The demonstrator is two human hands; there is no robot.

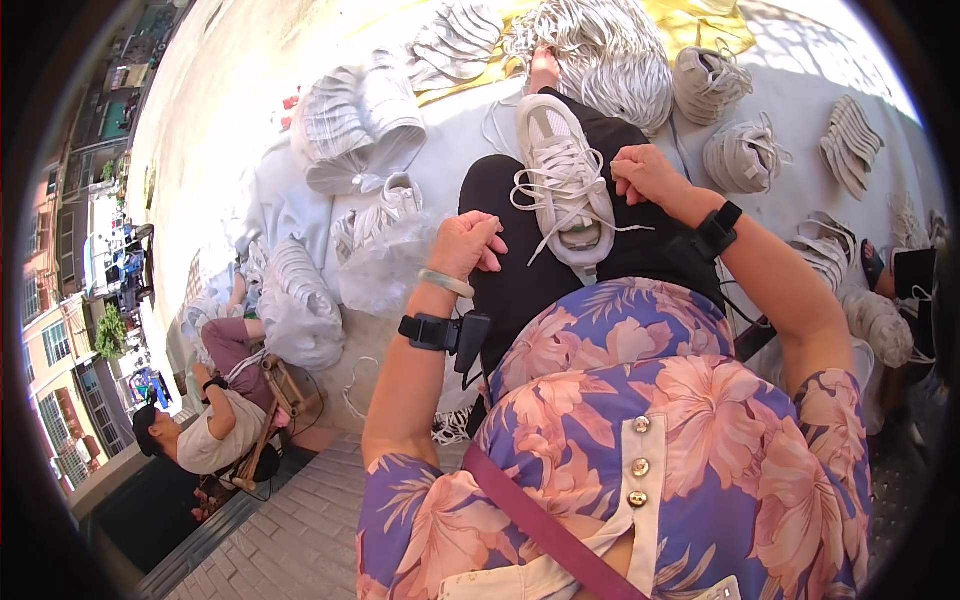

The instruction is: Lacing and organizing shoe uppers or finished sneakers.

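Observation:
A white-and-grey lace-up sneaker [546, 128] rests across my dark-trousered lap, its heel end toward me. White laces [575, 190] run through its eyelets and lie in loose loops and ends over both sides. To the left of the shoe is my left hand [470, 243], fingers curled in above my thigh. On the other side, close to the loops, my right hand [645, 180] has its fingers closed in a pinch. Whether either hand grips a lace end cannot be made out. Both hands are apart from the shoe's body.
A big heap of white laces [610, 60] lies ahead, near a bare foot [543, 70]. Stacked shoe parts [345, 120] stand left, more bundles [745, 155] right. Plastic-wrapped stacks [300, 300] sit near another person [225, 430] at left. Yellow sheeting [700, 30] lies beyond.

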